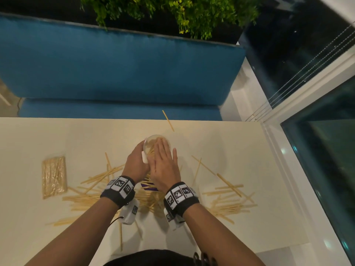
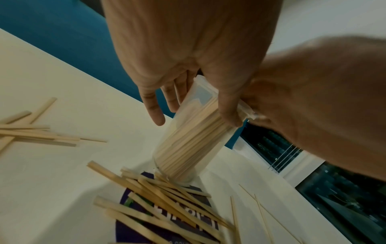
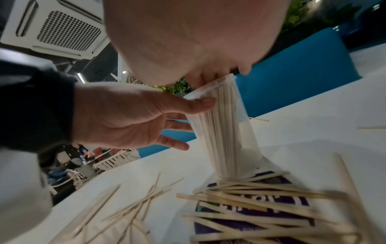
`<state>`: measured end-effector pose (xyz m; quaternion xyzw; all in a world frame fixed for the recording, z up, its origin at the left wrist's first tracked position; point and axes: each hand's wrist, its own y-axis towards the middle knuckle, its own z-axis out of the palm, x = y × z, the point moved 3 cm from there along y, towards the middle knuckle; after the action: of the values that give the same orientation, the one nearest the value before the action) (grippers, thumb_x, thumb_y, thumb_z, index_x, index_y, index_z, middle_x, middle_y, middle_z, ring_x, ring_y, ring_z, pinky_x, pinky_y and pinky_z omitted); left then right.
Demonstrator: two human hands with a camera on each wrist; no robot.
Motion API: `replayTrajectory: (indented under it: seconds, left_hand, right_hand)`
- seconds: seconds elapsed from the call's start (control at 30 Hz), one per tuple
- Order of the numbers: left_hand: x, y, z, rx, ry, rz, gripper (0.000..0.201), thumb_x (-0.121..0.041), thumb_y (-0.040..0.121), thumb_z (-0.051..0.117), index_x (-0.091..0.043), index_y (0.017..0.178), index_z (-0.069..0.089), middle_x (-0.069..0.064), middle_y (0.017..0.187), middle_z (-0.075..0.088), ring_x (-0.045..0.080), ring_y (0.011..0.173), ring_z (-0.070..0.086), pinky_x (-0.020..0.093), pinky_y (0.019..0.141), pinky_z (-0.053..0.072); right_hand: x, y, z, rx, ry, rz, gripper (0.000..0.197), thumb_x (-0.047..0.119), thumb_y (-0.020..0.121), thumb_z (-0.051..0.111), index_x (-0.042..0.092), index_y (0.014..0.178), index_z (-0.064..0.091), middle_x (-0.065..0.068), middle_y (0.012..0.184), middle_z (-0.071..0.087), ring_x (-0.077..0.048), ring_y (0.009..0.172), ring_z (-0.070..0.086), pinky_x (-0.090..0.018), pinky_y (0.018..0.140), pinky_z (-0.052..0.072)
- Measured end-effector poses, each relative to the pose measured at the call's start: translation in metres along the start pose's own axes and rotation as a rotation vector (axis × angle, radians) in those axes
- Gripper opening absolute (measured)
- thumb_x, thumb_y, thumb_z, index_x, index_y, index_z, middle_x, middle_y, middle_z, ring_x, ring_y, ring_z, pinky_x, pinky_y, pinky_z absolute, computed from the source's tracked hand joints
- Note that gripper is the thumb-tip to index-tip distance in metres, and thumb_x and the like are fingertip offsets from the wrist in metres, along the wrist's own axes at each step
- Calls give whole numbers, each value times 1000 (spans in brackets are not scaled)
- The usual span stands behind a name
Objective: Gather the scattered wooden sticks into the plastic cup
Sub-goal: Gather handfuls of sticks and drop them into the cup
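Observation:
A clear plastic cup point(image 1: 148, 144) point(image 2: 188, 145) point(image 3: 227, 132) stands on the white table point(image 1: 57, 135), packed with upright wooden sticks. My left hand point(image 1: 136, 160) point(image 3: 125, 118) grips its left side, thumb near the rim and fingers behind the wall. My right hand point(image 1: 165, 164) point(image 3: 188, 33) lies flat over the cup's mouth, straight fingers resting on the stick tops. Loose wooden sticks point(image 1: 92, 196) point(image 2: 167, 198) point(image 3: 250, 194) lie scattered around and in front of the cup, more of them at the right point(image 1: 230, 206). One stick point(image 1: 168, 120) overhangs the far edge.
A wrapped bundle of sticks point(image 1: 54, 176) lies at the left. A purple printed card point(image 1: 148, 186) point(image 3: 261, 206) sits under the sticks by the cup's base. A blue bench point(image 1: 115, 64) runs behind the table; glass panes point(image 1: 326, 150) border its right edge.

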<state>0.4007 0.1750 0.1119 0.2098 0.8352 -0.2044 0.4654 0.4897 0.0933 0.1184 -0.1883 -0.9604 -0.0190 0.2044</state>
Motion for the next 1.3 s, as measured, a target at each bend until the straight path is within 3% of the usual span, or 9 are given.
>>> replayTrajectory:
  seconds: [0.13, 0.23, 0.37, 0.47, 0.53, 0.63, 0.77, 0.93, 1.3]
  left_hand:
    - [4, -2, 2, 18, 0, 28, 74, -26, 82, 82, -25, 145, 44, -1, 137, 60, 15, 117, 57, 35, 101, 47]
    - [26, -12, 7, -9, 90, -159, 89, -35, 76, 87, -9, 147, 40, 11, 138, 53, 28, 121, 56, 43, 99, 50]
    - [40, -53, 32, -71, 230, -161, 30, -23, 84, 75, -17, 107, 57, 3, 103, 57, 22, 91, 59, 33, 74, 48]
    - [35, -84, 78, 151, 234, -72, 16, -26, 83, 74, -25, 85, 58, -9, 84, 59, 14, 77, 57, 27, 64, 42]
    - [26, -102, 116, 321, 304, 69, 17, -36, 81, 75, -27, 88, 62, -10, 87, 60, 14, 83, 55, 29, 72, 45]
    - [2, -122, 176, 470, 425, 327, 25, -47, 83, 64, -28, 98, 66, -7, 96, 61, 18, 92, 56, 34, 80, 47]
    - [-25, -133, 240, 582, 651, 529, 47, -61, 73, 46, -27, 97, 66, -1, 99, 62, 23, 93, 59, 37, 78, 48]
    - [-26, -133, 270, 598, 832, 494, 41, -62, 71, 62, -26, 91, 65, -3, 93, 62, 22, 87, 58, 37, 73, 50]
    - [12, -122, 205, 225, 814, 313, 22, -37, 87, 53, -19, 84, 65, 2, 82, 62, 27, 77, 56, 40, 69, 49]
  right_hand:
    - [-9, -9, -24, -96, 205, -16, 58, 29, 106, 32, 16, 162, 23, 2, 171, 15, -10, 158, 4, -40, 129, 5]
    - [-62, -39, -55, -262, 326, 134, 57, 6, 93, 51, 15, 149, 46, -1, 153, 46, -16, 143, 37, -32, 120, 26]
    - [-199, -98, -62, -142, 369, 552, 61, -15, 81, 50, 13, 135, 59, -8, 134, 58, -29, 128, 52, -34, 108, 42]
    - [-283, -143, -71, -66, 227, 737, 61, -17, 82, 51, 10, 136, 60, -13, 136, 58, -33, 128, 51, -32, 107, 41]
    - [-319, -164, -74, 2, 111, 712, 67, -19, 80, 53, 10, 140, 57, -13, 139, 55, -31, 130, 47, -22, 101, 35]
    - [-353, -177, -65, 200, -81, 559, 75, -15, 78, 58, 17, 145, 53, -7, 142, 49, -28, 130, 45, -31, 103, 40]
    - [-379, -184, -54, 209, -43, 487, 46, -7, 77, 71, 13, 118, 67, -4, 120, 54, -26, 114, 52, -23, 88, 40]
    - [-361, -184, -47, 18, 205, 399, 20, -4, 78, 79, 13, 83, 70, 6, 88, 58, -21, 89, 56, -7, 77, 36]
    - [-257, -148, 10, 177, 359, 86, 8, 9, 90, 69, 10, 95, 75, 1, 98, 61, -10, 97, 48, -8, 91, 33]
